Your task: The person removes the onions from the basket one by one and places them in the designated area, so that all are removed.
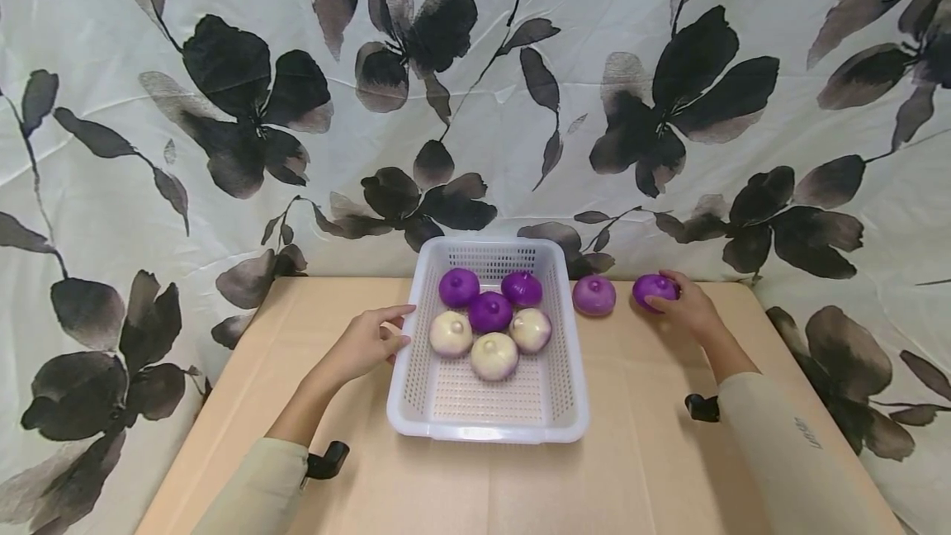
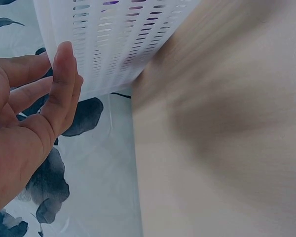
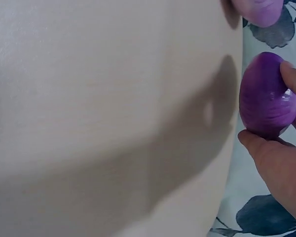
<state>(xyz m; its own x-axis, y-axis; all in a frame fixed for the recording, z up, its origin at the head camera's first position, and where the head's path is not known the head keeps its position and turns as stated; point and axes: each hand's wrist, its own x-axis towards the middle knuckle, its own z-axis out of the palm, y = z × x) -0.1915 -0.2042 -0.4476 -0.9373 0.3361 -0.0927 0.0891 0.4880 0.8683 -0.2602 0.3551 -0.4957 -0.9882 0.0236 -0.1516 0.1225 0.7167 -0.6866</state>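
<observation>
1. The right hand curls its fingers round a purple onion at the far right of the bench; the white basket lies to that hand's left, a second loose purple onion between them.
2. The left hand – fingers straight, holding nothing – rests against the basket's left wall; the right hand is plainly nearer both loose onions.

Small unreadable print on right sleeve

Backdrop: white cloth printed with black-grey leaves and stems — creased, hung behind and draped past both side edges. Tan table — smooth, evenly lit, soft shadows.
</observation>
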